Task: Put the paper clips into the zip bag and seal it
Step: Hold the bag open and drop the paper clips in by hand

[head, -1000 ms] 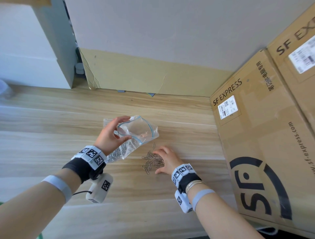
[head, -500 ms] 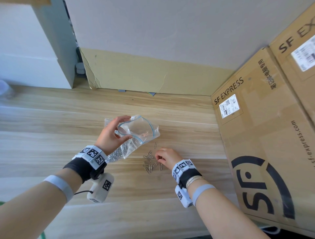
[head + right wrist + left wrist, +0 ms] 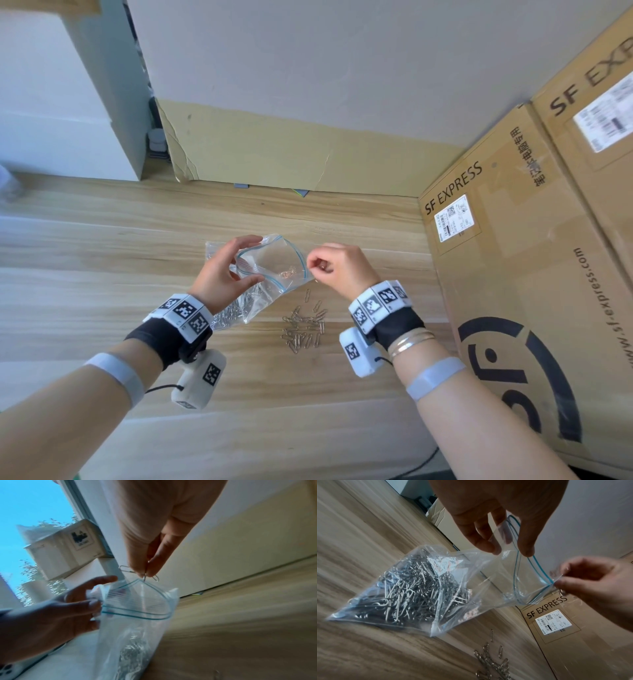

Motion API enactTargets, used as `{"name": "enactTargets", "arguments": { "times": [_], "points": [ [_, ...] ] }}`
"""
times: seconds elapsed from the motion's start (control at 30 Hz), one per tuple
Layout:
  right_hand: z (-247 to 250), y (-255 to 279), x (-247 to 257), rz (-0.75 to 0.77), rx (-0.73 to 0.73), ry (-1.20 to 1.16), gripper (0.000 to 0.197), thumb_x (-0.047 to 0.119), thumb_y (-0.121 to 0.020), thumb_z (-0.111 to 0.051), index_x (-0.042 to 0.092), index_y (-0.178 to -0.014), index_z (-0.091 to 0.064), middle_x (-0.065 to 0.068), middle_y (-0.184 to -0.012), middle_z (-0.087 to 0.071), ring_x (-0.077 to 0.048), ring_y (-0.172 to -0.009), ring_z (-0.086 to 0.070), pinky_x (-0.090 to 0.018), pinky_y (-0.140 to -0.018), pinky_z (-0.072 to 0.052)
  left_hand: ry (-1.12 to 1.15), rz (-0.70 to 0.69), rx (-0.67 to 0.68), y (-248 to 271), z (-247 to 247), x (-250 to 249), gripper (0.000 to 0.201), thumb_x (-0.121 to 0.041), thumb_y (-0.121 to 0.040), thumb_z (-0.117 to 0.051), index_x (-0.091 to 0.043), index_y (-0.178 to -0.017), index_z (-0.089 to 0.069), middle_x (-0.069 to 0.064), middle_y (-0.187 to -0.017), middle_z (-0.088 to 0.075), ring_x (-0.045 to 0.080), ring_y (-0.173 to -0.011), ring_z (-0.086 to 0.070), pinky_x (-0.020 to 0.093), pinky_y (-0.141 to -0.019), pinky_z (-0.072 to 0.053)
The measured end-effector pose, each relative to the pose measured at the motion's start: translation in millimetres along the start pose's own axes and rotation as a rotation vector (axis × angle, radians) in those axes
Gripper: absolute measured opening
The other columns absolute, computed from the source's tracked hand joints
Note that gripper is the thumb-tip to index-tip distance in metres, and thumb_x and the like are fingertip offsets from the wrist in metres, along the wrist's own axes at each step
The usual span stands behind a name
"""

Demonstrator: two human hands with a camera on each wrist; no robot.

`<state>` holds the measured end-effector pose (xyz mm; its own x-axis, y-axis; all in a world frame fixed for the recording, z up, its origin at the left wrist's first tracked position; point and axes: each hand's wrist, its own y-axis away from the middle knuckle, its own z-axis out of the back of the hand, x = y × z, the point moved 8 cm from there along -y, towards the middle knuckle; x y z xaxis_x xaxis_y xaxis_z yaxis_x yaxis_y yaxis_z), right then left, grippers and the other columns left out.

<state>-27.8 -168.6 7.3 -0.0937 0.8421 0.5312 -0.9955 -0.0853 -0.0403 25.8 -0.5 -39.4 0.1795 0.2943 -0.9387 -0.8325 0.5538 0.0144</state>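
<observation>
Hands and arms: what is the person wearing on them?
Both arms are bare, with no sleeves. Each wrist has a black strap topped by white blocks printed with black square codes. A white camera pod with a thin black cable hangs under the left wrist, and another pod under the right. The right wrist also has thin gold bangles. A pale grey band wraps each forearm.
</observation>
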Motion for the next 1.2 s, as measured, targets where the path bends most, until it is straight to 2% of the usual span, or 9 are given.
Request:
{"name": "enactTargets", "arguments": {
  "times": [0.17,0.27,0.37,0.47,0.6,0.73,0.93,1.07,1.2],
  "points": [
    [-34,-32,26,0.02,0.121,-0.026,0.007,0.007,-0.078,-0.067,0.008,-0.083,-0.07,-0.009,-0.083,-0.069,-0.02,-0.073,-0.063,-0.037,-0.073,-0.054,0.007,-0.01,0.006,0,-2,-2,0.063,-0.006,-0.071,-0.075,-0.046,-0.108,-0.042,-0.053,-0.109,-0.039,-0.019,-0.09,-0.048,0.011,-0.06,-0.047],
    [-32,-31,24,-0.008,0.093,-0.094,0.012,0.014,-0.081,-0.065,0.01,-0.09,-0.071,-0.006,-0.089,-0.073,-0.019,-0.08,-0.065,-0.03,-0.08,-0.051,0.009,-0.002,-0.001,0,1,0,0.067,-0.007,-0.071,-0.075,-0.053,-0.106,-0.042,-0.052,-0.109,-0.041,-0.018,-0.088,-0.049,0.016,-0.06,-0.049],
    [-13,-14,22,0.026,-0.005,-0.131,0.013,0.021,-0.083,-0.062,0.011,-0.082,-0.07,-0.001,-0.073,-0.07,-0.01,-0.059,-0.06,-0.017,-0.061,-0.05,0.001,0.008,-0.012,1,6,1,0.077,-0.008,-0.071,-0.075,-0.068,-0.102,-0.038,-0.051,-0.109,-0.042,-0.015,-0.088,-0.05,0.02,-0.061,-0.05],
    [-24,10,21,0.11,0.157,-0.132,0.021,0.028,-0.084,-0.059,0.013,-0.071,-0.065,0.001,-0.059,-0.062,-0.008,-0.048,-0.051,-0.015,-0.05,-0.042,-0.009,0.015,-0.019,0,8,3,0.078,-0.009,-0.071,-0.075,-0.07,-0.101,-0.036,-0.05,-0.109,-0.042,-0.014,-0.088,-0.05,0.02,-0.062,-0.05],
    [-82,35,9,0.214,0.49,0.106,0.015,0.031,-0.081,-0.064,0.017,-0.085,-0.065,-0.003,-0.083,-0.065,-0.02,-0.075,-0.058,-0.039,-0.064,-0.052,-0.011,0.022,-0.019,0,8,4,0.07,-0.01,-0.071,-0.075,-0.062,-0.104,-0.04,-0.052,-0.108,-0.042,-0.017,-0.092,-0.049,0.012,-0.061,-0.047],
    [-123,44,3,0.278,0.696,0.301,0.03,0.03,-0.079,-0.065,0.024,-0.109,-0.061,-0.003,-0.119,-0.055,-0.026,-0.111,-0.047,-0.042,-0.089,-0.041,-0.011,0.022,-0.019,0,6,5,0.069,-0.01,-0.071,-0.075,-0.06,-0.104,-0.041,-0.051,-0.108,-0.043,-0.014,-0.09,-0.05,0.011,-0.059,-0.046],
    [-145,57,-14,0.261,0.784,0.34,0.025,0.023,-0.081,-0.062,0.018,-0.105,-0.06,-0.004,-0.124,-0.053,-0.027,-0.116,-0.043,-0.042,-0.089,-0.041,-0.005,0.043,-0.025,-1,4,10,0.065,-0.008,-0.07,-0.076,-0.052,-0.106,-0.042,-0.05,-0.108,-0.044,-0.009,-0.085,-0.05,0.021,-0.063,-0.049],
    [-123,60,-38,0.189,0.678,0.284,0.013,0.017,-0.081,-0.062,0.014,-0.094,-0.063,-0.005,-0.113,-0.059,-0.029,-0.106,-0.049,-0.046,-0.083,-0.047,-0.002,0.043,-0.025,-2,4,10,0.065,-0.008,-0.07,-0.075,-0.05,-0.106,-0.042,-0.052,-0.107,-0.042,-0.012,-0.086,-0.05,0.021,-0.063,-0.049],
    [-102,66,-70,-0.103,0.594,0.302,0.059,0.039,-0.071,-0.071,0.036,-0.125,-0.045,0.004,-0.141,-0.034,-0.022,-0.128,-0.029,-0.044,-0.102,-0.034,-0.007,0.028,-0.018,-1,3,9,0.066,-0.007,-0.07,-0.075,-0.054,-0.105,-0.043,-0.051,-0.108,-0.043,-0.013,-0.088,-0.051,0.02,-0.061,-0.05]
  ]
}}
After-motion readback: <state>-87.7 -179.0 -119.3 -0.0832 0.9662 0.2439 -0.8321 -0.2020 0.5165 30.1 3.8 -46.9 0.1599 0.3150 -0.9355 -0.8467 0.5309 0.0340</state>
